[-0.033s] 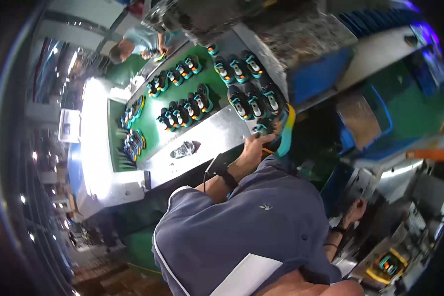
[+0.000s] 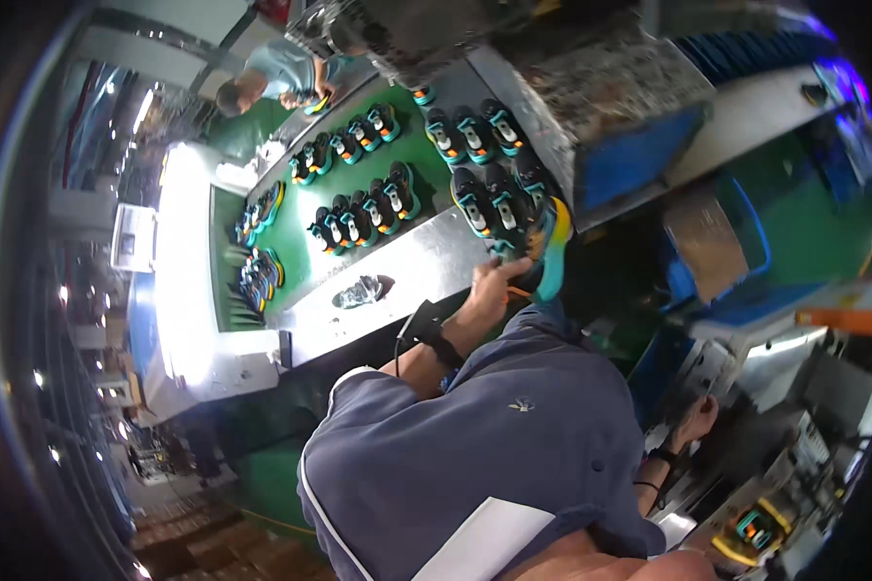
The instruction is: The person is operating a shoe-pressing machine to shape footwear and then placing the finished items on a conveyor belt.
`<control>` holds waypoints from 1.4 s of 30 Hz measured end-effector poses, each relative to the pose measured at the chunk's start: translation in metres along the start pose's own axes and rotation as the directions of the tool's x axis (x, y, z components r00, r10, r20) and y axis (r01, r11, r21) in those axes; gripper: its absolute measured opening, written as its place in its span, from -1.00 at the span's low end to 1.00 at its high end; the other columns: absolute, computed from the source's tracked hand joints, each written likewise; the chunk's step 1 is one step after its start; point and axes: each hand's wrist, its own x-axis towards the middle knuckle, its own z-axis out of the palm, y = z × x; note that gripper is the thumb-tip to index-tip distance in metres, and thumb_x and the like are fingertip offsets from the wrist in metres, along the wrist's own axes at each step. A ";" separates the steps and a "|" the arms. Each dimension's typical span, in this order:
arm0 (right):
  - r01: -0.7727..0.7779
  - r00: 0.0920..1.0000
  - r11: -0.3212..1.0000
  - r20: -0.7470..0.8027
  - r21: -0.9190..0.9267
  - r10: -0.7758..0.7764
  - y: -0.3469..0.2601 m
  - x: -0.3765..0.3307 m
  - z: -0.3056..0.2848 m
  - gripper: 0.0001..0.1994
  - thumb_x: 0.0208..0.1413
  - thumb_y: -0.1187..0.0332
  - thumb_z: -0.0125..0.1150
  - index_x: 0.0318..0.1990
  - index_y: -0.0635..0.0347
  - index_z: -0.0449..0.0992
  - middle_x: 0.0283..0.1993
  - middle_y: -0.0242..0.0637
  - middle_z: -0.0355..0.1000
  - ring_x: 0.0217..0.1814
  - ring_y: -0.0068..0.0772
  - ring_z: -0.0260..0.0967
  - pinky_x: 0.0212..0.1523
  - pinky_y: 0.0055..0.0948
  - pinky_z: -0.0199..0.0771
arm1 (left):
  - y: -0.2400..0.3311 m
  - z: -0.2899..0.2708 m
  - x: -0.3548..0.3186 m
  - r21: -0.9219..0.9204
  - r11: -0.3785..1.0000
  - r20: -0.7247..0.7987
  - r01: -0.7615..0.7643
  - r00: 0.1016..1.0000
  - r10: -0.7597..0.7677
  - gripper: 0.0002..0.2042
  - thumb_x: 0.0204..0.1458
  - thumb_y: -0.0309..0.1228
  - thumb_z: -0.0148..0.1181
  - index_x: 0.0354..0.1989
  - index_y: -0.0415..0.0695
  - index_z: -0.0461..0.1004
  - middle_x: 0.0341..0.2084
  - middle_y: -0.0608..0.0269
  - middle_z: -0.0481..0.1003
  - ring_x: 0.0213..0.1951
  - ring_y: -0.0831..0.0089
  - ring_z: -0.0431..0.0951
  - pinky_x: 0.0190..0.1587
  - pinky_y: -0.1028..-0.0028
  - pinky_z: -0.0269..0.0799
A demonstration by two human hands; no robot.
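My left hand (image 2: 491, 288) grips a black sports shoe (image 2: 540, 259) with a teal and yellow sole. The shoe is turned on its side, its sole facing right, just off the near end of a metal-topped bench (image 2: 426, 257). Beside it, several matching shoes (image 2: 495, 198) stand in two rows at the bench's right end. Lower right, away from the bench, my right hand (image 2: 696, 420) hangs close to grey machinery, its fingers curled. It is too small and dim to tell whether anything is in those fingers.
More shoes stand in rows on a green belt (image 2: 305, 276), and a clear crumpled wrapper (image 2: 360, 291) lies on the metal ledge. Across the bench a co-worker (image 2: 281, 77) handles a shoe. A blue-framed bin (image 2: 712, 242) stands right, and a yellow-edged fixture (image 2: 754, 531) sits lower right.
The held shoe and my left hand have shifted slightly left, and the shoe stands a little more upright. The view has moved slightly. My right hand looks nearly the same.
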 end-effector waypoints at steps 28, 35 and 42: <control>0.433 0.901 0.793 0.228 -0.429 -0.369 -0.471 0.182 0.311 -0.57 0.31 0.18 -0.03 0.19 0.29 0.37 0.20 -0.06 0.36 0.23 -0.10 0.31 0.15 -0.26 0.31 | 0.210 -0.303 0.612 0.886 0.412 -0.173 -0.212 0.673 0.719 -0.47 -0.13 -0.47 0.10 0.12 -0.25 0.29 0.00 -0.31 0.34 0.00 -0.23 0.41 0.02 0.08 0.39; 0.439 0.896 0.756 0.297 -0.485 -0.330 -0.454 0.224 0.317 -0.56 0.31 0.16 -0.05 0.19 0.29 0.37 0.20 -0.06 0.36 0.23 -0.07 0.30 0.15 -0.25 0.30 | 0.193 -0.310 0.487 0.886 0.227 -0.117 -0.403 0.280 0.953 -0.39 -0.09 -0.35 0.30 0.19 -0.20 0.26 0.16 -0.21 0.26 0.23 -0.12 0.23 0.26 -0.01 0.06; 0.472 0.879 0.697 0.349 -0.540 -0.325 -0.442 0.270 0.315 -0.54 0.31 0.13 -0.06 0.19 0.29 0.36 0.20 -0.06 0.36 0.23 -0.05 0.30 0.16 -0.23 0.30 | 0.229 -0.514 0.315 0.832 0.487 -0.526 0.267 0.100 0.844 -0.13 -0.23 -0.09 0.47 0.15 -0.47 0.23 0.06 -0.30 0.37 0.11 -0.10 0.38 0.20 0.21 0.27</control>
